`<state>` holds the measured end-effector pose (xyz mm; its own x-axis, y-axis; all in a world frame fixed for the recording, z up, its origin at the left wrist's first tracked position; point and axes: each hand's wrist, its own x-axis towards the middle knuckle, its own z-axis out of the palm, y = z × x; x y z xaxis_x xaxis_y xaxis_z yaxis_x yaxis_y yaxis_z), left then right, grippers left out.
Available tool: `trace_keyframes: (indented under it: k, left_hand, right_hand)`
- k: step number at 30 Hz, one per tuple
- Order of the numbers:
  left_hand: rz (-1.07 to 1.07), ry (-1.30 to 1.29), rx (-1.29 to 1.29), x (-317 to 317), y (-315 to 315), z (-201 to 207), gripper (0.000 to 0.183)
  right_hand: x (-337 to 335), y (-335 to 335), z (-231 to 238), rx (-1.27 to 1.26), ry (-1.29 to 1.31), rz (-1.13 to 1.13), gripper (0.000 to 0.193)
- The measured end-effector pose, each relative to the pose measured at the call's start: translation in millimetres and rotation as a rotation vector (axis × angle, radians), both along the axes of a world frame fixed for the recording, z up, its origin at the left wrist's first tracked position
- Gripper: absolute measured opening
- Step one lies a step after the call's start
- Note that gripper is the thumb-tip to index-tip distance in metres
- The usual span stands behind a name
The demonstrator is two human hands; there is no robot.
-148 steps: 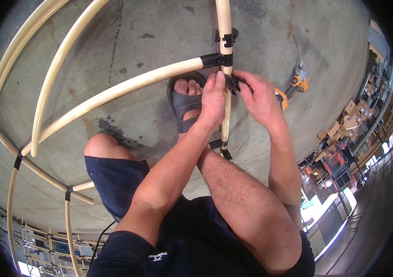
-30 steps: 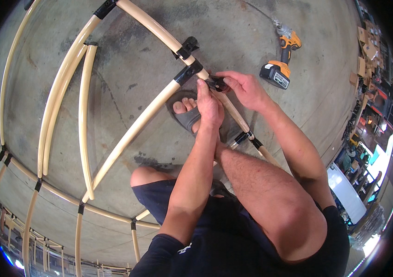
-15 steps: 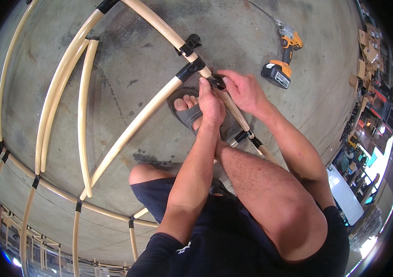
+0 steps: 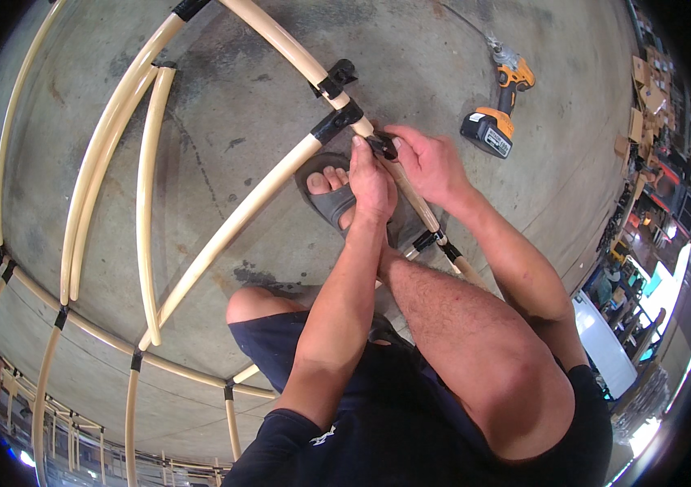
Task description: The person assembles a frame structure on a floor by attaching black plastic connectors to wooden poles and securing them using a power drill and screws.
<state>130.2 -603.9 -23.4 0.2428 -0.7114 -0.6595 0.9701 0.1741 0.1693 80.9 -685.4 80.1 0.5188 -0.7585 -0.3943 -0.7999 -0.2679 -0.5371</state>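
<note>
Both hands are at a black pipe joint point(image 4: 380, 146) that sits around a cream-coloured pipe point(image 4: 421, 208). My left hand point(image 4: 371, 188) pinches it from the near left, thumb pointing up along the pipe. From the right, my right hand point(image 4: 435, 168) grips the same joint with bent thumb and fingers, which partly cover it. Just up the pipe, another black joint point(image 4: 336, 123) connects a long diagonal cream pipe point(image 4: 236, 231). Beyond that, a black fitting point(image 4: 339, 78) with a raised open part is on the pipe.
An orange and black cordless power tool point(image 4: 501, 101) lies on the concrete floor point(image 4: 256, 49) at the upper right. Loose cream pipes point(image 4: 146, 187) and a jointed pipe frame point(image 4: 187, 373) spread to the left. My sandalled foot point(image 4: 329, 191) is beneath the pipe. Cardboard boxes point(image 4: 646, 89) line the right side.
</note>
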Motion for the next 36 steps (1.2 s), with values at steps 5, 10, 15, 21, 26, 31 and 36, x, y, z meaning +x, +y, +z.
trace_keyframes:
  k: [5, 10, 15, 21, 26, 31, 36]
  left_hand:
    - [-0.033, 0.052, -0.051, -3, 3, 4, 0.043]
    - [0.008, 0.063, -0.016, -5, -1, -1, 0.042]
    - [-0.005, 0.076, 0.058, 7, 2, 6, 0.036]
    - [-0.433, -1.051, 0.376, 47, 48, 54, 0.019]
    - [-0.576, -0.601, 0.341, 117, 47, 96, 0.032]
    - [-0.582, -1.066, 0.406, 32, 46, 65, 0.050]
    - [-0.443, -1.519, 0.516, 28, 38, 49, 0.039]
  right_hand:
    - [-4, 2, 6, 0.003, -0.021, 0.100, 0.035]
    - [-6, 9, -13, -0.081, 0.061, 0.132, 0.040]
    - [-2, 11, -25, -0.187, -0.034, 0.162, 0.039]
    - [-10, 4, -23, -0.214, -0.069, 0.109, 0.037]
    - [6, -1, -11, -0.170, 0.021, 0.223, 0.036]
    - [11, -18, -1, -0.074, 0.129, 0.265, 0.037]
    - [25, -29, -2, -0.073, 0.158, 0.257, 0.039]
